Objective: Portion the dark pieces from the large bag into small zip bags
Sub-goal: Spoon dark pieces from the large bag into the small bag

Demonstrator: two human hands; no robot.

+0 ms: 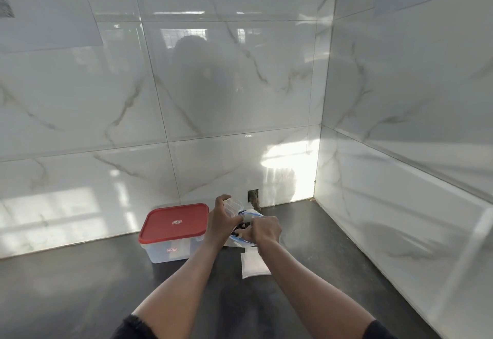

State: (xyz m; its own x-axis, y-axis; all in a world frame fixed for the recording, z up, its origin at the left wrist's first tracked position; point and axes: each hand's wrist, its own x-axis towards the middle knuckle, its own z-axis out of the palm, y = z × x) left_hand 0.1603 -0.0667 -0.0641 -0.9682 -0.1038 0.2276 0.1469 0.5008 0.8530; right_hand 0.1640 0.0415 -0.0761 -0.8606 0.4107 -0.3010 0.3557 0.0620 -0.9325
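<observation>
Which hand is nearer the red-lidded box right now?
Left. The left hand sits just right of the box, holding a small bag; the right hand is farther right, at the large bag.

The large bag is a white-and-clear zip pouch with a blue seal line along its mouth. It sits on the surface directly under both hands, its mouth open and facing up. Dark pieces show inside the opening, right at the fingertips of the right hand; whether the curled fingers pinch any is unclear. A small zip bag, clear and apparently empty, is held upright in the left hand, just above and behind the large bag's mouth. More small zip bags lie flat in a pale stack on the surface, just beneath the right wrist.
</observation>
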